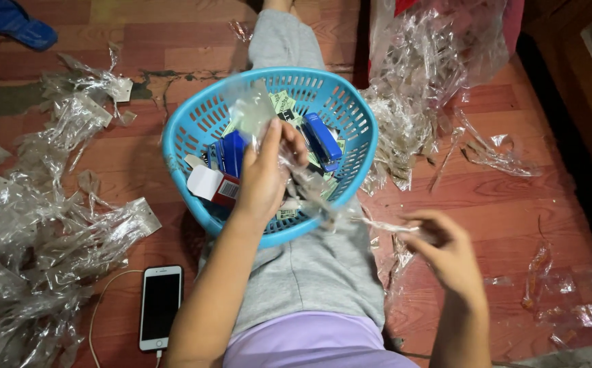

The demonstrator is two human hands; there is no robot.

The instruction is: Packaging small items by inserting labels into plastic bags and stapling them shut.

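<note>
Left hand (265,174) pinching clear wrapper (251,112) over basket (180,136) rim.

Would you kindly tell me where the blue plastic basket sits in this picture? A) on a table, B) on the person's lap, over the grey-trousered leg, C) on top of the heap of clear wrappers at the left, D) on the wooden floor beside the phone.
B: the blue plastic basket rests on the grey-trousered leg, with the left hand over it.
</note>
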